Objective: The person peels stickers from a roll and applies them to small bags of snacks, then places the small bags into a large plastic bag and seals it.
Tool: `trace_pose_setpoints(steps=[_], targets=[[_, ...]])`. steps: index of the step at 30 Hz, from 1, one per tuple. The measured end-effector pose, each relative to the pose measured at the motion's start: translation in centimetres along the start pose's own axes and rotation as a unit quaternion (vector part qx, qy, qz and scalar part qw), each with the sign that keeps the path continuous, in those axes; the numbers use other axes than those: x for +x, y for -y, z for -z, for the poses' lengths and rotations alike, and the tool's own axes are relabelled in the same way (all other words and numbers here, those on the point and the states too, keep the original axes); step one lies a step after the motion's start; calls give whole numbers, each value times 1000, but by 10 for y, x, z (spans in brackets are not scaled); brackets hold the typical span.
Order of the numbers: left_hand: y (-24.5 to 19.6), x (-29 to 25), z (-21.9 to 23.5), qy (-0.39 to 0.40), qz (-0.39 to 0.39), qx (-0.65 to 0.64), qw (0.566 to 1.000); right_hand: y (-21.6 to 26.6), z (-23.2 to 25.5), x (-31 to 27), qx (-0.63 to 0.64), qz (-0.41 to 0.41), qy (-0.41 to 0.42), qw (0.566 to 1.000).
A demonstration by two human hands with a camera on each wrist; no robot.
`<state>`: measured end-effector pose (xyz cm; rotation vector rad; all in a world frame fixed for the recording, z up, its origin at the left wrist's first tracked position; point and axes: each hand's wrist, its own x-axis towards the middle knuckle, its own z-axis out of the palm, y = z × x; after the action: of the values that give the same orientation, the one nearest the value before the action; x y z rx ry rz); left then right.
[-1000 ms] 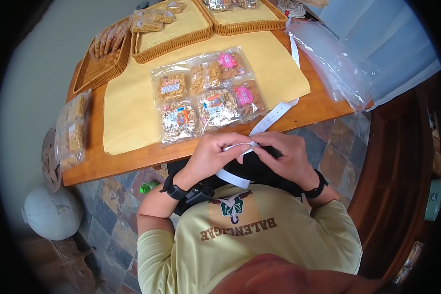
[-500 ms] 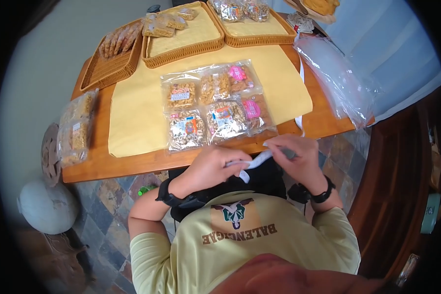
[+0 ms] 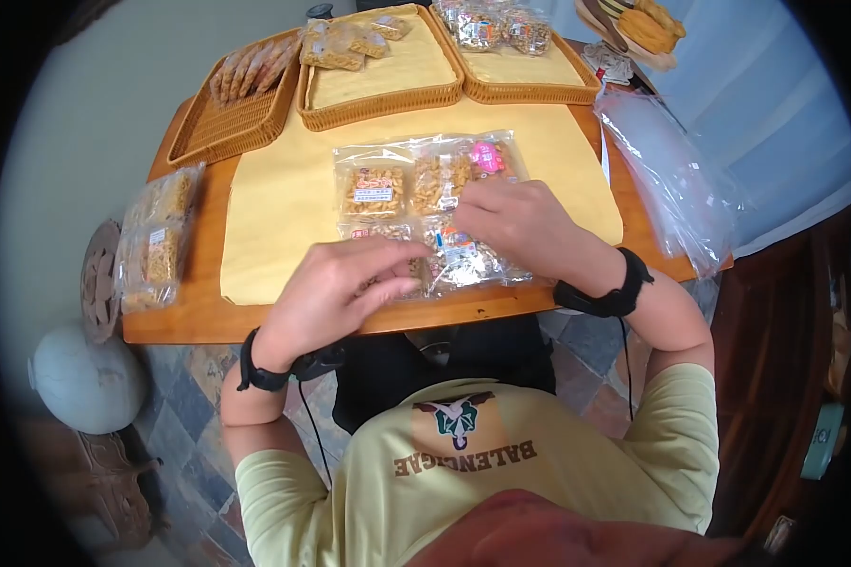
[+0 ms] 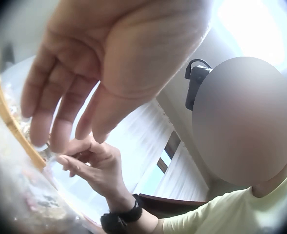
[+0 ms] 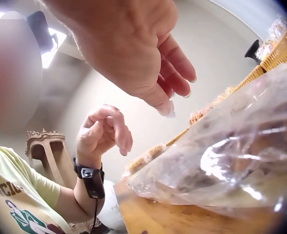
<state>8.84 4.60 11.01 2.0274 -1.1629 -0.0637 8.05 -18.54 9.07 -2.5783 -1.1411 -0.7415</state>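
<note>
A large clear plastic bag of packed crunchy snack blocks (image 3: 374,189) lies flat near the table's front edge, with pink, white and orange labels. Over its near left corner hovers my left hand (image 3: 340,283), fingers loosely spread; the left wrist view shows nothing in its palm. My right hand (image 3: 515,222) is above the bag's right half and hides some of the labels. In the right wrist view its bent fingers (image 5: 175,73) and thumb stand apart over the shiny plastic. A white measuring tape (image 3: 604,151) runs along the right side of the yellow paper.
Three wicker trays stand at the back: a left one (image 3: 199,146) with packets, a middle one (image 3: 378,111) and a right one (image 3: 529,92). Another snack bag (image 3: 156,250) hangs over the left edge. Empty clear bags (image 3: 671,180) lie at the right edge.
Both hands have let go of the white measuring tape, which they held over the lap. They have moved forward above the snack bag, the right hand farther.
</note>
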Motion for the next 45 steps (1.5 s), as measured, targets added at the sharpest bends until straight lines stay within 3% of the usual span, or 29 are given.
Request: trace_pose_setpoints(steps=[5,9,12,14,18,20,23,27,29,30,32,33,35,36,38,39,41,42,44,45], targets=[[1,-9,-18,2,15,-45,999,-3,-13,-3,-32,65,90,993],[6,-13,-24,-21,0,-19,1000,-6,-9,-4,-5,61,82,995],[3,-12,-13,-46,-4,4,999,-10,-4,-1,3,20,56,998],[0,-10,2,-51,4,22,998,-14,3,7,104,-72,16,992],[13,9,28,-94,-15,84,992,-23,5,22,196,-137,-33,971],[25,23,40,-85,67,19,994,-24,0,29,258,-224,-29,939],[37,44,41,-65,122,-33,990,-26,-12,42,305,-226,-43,924],[40,65,32,-40,96,-22,994,-30,-15,54,297,-215,-36,930],[54,71,30,-39,79,-12,996,-33,-21,55,360,-299,-6,884],[60,72,30,-36,63,-4,997,-33,-24,56,361,-297,-5,884],[67,69,29,-35,76,-27,996,-33,-29,57,446,-357,26,820],[70,68,30,-32,87,-51,994,-35,-31,57,446,-357,25,820],[72,63,30,-26,68,-64,995,-40,-33,57,539,-378,74,749],[73,61,30,-21,49,-77,996,-42,-35,57,537,-378,70,750],[76,60,31,-16,8,-57,998,-47,-40,58,618,-392,126,670],[78,59,30,-15,-24,-44,999,-49,-43,58,617,-391,126,672],[77,59,31,-5,-42,-40,998,-53,-49,57,682,-368,157,612],[80,59,30,-8,-41,-39,998,-53,-52,57,681,-367,159,613],[89,58,29,-25,-126,-13,992,-52,-57,57,730,-361,171,555],[90,57,28,-26,-124,-12,992,-52,-60,57,730,-360,173,554]])
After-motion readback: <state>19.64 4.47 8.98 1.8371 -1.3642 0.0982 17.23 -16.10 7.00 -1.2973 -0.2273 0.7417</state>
